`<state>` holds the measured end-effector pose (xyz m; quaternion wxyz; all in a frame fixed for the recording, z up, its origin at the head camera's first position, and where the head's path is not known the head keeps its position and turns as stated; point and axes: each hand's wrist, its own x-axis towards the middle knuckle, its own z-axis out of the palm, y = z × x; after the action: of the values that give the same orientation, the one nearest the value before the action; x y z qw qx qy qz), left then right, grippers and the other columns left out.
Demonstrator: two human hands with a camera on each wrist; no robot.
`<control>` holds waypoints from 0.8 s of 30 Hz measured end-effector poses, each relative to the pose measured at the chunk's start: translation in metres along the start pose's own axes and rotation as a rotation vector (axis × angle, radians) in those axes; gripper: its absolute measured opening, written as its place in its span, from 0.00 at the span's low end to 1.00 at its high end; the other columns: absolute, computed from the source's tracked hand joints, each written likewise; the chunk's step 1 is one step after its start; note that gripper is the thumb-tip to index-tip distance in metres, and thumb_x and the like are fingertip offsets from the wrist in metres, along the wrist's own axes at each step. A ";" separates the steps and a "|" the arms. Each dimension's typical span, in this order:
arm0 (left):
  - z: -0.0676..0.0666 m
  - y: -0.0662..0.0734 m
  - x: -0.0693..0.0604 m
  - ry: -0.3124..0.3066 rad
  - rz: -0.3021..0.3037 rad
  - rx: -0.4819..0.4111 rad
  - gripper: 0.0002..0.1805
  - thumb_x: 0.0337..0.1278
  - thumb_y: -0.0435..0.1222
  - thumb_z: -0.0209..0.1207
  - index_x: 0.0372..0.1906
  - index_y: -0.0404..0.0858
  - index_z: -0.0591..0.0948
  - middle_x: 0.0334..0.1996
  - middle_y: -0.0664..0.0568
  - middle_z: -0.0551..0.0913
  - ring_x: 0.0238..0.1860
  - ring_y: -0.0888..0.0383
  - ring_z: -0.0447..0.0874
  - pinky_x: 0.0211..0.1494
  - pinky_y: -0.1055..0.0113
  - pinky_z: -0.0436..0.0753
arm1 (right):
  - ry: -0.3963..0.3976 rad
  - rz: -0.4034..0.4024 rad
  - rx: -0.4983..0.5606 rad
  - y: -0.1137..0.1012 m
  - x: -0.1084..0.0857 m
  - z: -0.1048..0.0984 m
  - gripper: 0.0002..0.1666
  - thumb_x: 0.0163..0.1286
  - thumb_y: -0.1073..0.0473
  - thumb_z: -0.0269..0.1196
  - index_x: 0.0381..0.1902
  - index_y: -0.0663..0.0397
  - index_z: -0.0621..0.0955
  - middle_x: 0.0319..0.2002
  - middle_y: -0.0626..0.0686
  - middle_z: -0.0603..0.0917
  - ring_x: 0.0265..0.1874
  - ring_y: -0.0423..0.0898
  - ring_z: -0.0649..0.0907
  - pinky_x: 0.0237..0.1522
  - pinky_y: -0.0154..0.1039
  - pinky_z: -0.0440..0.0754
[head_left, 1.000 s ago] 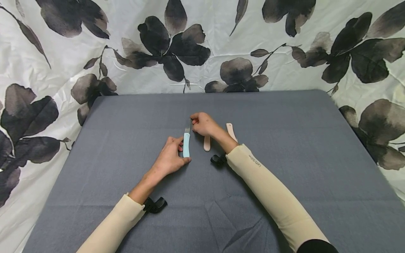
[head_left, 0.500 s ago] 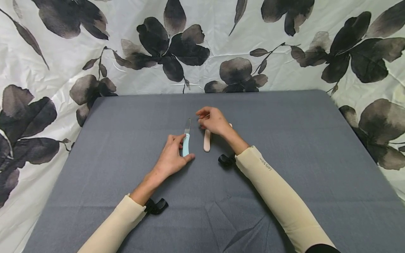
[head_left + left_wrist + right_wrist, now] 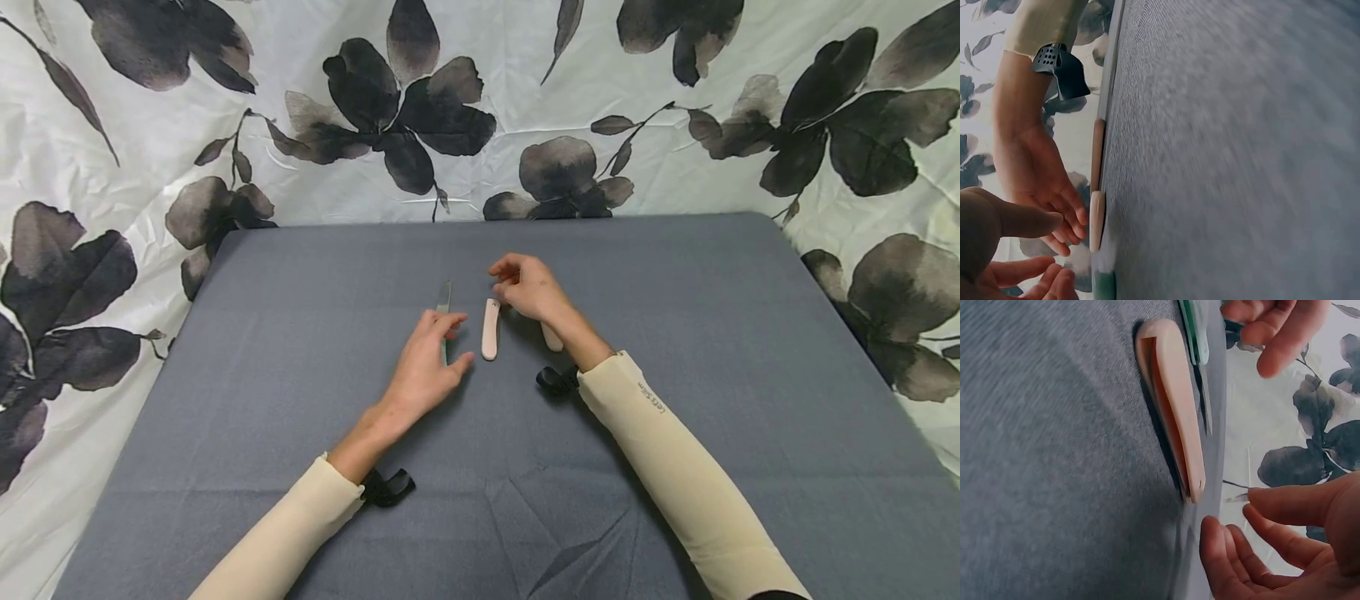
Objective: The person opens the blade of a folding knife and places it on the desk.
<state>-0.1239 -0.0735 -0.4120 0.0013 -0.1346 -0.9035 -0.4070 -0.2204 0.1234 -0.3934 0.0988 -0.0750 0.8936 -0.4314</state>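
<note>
An unfolded folding knife (image 3: 444, 296) lies on the grey cloth, its blade pointing away from me. Its pale blue-green handle (image 3: 1194, 331) is partly hidden in the head view by my left hand (image 3: 427, 358). That hand hovers over the handle, thumb and fingers spread, holding nothing. To its right lies a folded pink knife (image 3: 490, 329), a slot along its side visible in the right wrist view. Beyond the far end of this pink knife is my right hand (image 3: 528, 287), fingers loosely bent with nothing in them. A second pink knife (image 3: 552, 337) lies mostly beneath the right forearm.
A grey cloth (image 3: 660, 283) covers the table, with creases near the front. Behind it hangs a white curtain (image 3: 525, 108) printed with dark flowers. Black straps with mounts (image 3: 386, 487) are on both wrists.
My right hand has let go of the blade tip and moved right. My left hand has released the blue handle and shifted right above it; the unfolded knife stays on the cloth.
</note>
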 end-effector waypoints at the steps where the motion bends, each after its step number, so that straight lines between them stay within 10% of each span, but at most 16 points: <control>1: 0.002 0.001 0.001 -0.008 0.007 0.003 0.30 0.59 0.29 0.71 0.67 0.33 0.78 0.55 0.40 0.78 0.57 0.45 0.81 0.64 0.51 0.81 | -0.003 0.007 -0.019 0.000 -0.001 -0.001 0.19 0.76 0.65 0.61 0.62 0.63 0.81 0.58 0.63 0.83 0.54 0.57 0.82 0.55 0.51 0.81; 24: 0.016 0.014 0.008 -0.159 -0.016 0.118 0.33 0.61 0.32 0.72 0.70 0.34 0.75 0.56 0.43 0.79 0.48 0.52 0.83 0.50 0.57 0.83 | -0.033 0.060 -0.265 -0.002 -0.014 0.010 0.13 0.74 0.62 0.64 0.53 0.62 0.84 0.47 0.62 0.81 0.42 0.54 0.78 0.47 0.46 0.78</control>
<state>-0.1267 -0.0514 -0.4116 -0.0658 -0.1591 -0.9241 -0.3412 -0.2047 0.1174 -0.3960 0.1157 -0.0678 0.9428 -0.3051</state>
